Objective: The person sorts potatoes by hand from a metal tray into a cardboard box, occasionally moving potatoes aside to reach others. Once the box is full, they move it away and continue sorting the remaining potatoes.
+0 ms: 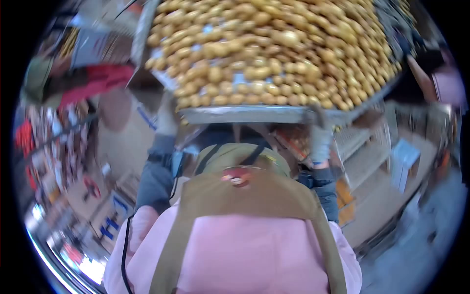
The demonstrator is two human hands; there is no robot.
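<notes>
A metal-edged sorting table [245, 114] fills the top of the view. On it lies a thick spread of yellow-brown rounded produce [264, 59] that looks like small potatoes. My left hand [167, 116], in a pale glove, is at the table's near left corner, its fingers smeared by motion. My right hand [320, 134], also gloved in a pale colour with a darker finger area, is at the near rim on the right. Whether its fingers grip the rim is too blurred to tell.
A person's arm [425, 83] reaches toward the table's right side. At left is another person's red sleeve or garment [103, 83]. A light-blue box [404, 159] stands at right, near a pale slatted crate [364, 152]. Orange crates [345, 203] sit low beside my right arm.
</notes>
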